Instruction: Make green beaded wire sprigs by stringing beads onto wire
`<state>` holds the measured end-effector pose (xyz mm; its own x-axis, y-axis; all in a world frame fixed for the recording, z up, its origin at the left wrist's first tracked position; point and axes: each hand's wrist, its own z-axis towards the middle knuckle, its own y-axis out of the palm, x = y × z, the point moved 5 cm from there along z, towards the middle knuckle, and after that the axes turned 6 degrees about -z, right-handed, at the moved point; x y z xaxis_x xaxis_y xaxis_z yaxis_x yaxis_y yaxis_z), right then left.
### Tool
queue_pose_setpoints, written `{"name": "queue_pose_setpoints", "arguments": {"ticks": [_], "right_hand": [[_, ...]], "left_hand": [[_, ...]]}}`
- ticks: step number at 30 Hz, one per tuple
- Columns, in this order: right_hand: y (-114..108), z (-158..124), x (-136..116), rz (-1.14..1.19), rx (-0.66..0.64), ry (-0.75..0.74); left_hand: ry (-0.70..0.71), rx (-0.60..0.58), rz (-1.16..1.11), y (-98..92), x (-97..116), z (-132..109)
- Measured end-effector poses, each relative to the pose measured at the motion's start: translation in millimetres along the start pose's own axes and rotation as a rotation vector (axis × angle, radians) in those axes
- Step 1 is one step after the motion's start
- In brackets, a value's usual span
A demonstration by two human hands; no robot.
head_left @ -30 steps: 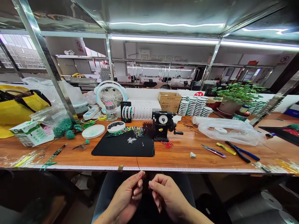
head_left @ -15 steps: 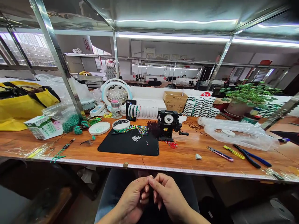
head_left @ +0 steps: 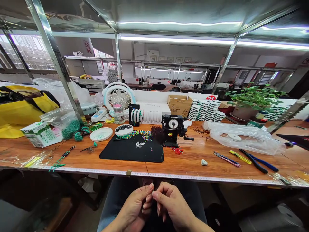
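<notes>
My left hand [head_left: 137, 207] and my right hand [head_left: 170, 203] meet below the front edge of the wooden workbench [head_left: 193, 161], over my lap. Both pinch with thumb and forefinger, fingertips touching, on something too thin to name; a thin dark wire showed between them earlier. On the bench ahead lies a black mat [head_left: 132, 151] with a small silver beaded piece [head_left: 139, 144] and a spread of coloured beads [head_left: 138, 134]. A black hand-crank machine with a dial [head_left: 172, 130] stands at the mat's right.
Pliers and cutters [head_left: 251, 159] lie at the right, beside a clear plastic bag [head_left: 243, 137]. Stacked white spools [head_left: 205, 111], a cardboard box [head_left: 180, 104], a small fan [head_left: 118, 95], a yellow bag [head_left: 21, 108], a carton [head_left: 41, 133] and a potted plant [head_left: 251, 100] line the back.
My hands have come together from slightly apart, so the fingertips now touch. The view shifted a little; nothing on the bench moved.
</notes>
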<state>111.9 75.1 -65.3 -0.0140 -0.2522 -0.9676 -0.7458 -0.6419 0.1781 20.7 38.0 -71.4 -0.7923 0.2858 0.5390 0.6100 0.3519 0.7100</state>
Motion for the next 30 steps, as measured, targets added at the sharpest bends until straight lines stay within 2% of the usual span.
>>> {"name": "queue_pose_setpoints", "arguments": {"ticks": [3, 7, 9, 11, 12, 14, 15, 17, 19, 20, 22, 25, 27, 30], "right_hand": [[-4, -2, -9, -0.162, 0.024, -0.046], [-15, -5, -37, -0.489, 0.200, -0.234], [-15, -2, -40, -0.406, 0.140, -0.179], [-14, -1, -40, -0.217, 0.062, -0.133], [-17, -2, -42, -0.139, 0.060, -0.147], [-30, -7, -47, -0.065, 0.152, -0.233], [-40, -11, -51, -0.047, 0.223, -0.280], [-61, -20, -55, 0.011, 0.365, -0.339], [-79, -28, -56, 0.079, 0.448, -0.350], [-86, -30, -56, 0.100, 0.464, -0.346], [-95, -33, -56, 0.107, 0.466, -0.335], [-102, -37, -54, 0.113, 0.450, -0.341], [-105, -40, -52, 0.125, 0.437, -0.345], [-107, -42, -49, 0.124, 0.438, -0.338]], "left_hand": [[-0.004, -0.011, 0.045, 0.1, 3, -1], [0.019, -0.039, 0.303, 1.0, 5, -6], [0.010, -0.060, 0.461, 3.3, 3, -8], [-0.014, -0.088, 0.579, 9.6, 3, -8], [-0.025, -0.105, 0.645, 15.0, 4, -7], [0.044, -0.165, 0.839, 33.5, 12, 0], [0.130, -0.201, 0.976, 46.5, 20, 6], [0.409, -0.254, 1.308, 77.4, 37, 22], [0.634, -0.191, 1.671, 103.7, 50, 47], [0.675, -0.153, 1.730, 113.2, 53, 61], [0.712, -0.097, 1.806, 127.1, 56, 89], [0.699, -0.046, 1.867, 136.6, 56, 117], [0.686, -0.029, 1.896, 139.5, 57, 125], [0.695, -0.047, 1.904, 144.3, 62, 125]]}}
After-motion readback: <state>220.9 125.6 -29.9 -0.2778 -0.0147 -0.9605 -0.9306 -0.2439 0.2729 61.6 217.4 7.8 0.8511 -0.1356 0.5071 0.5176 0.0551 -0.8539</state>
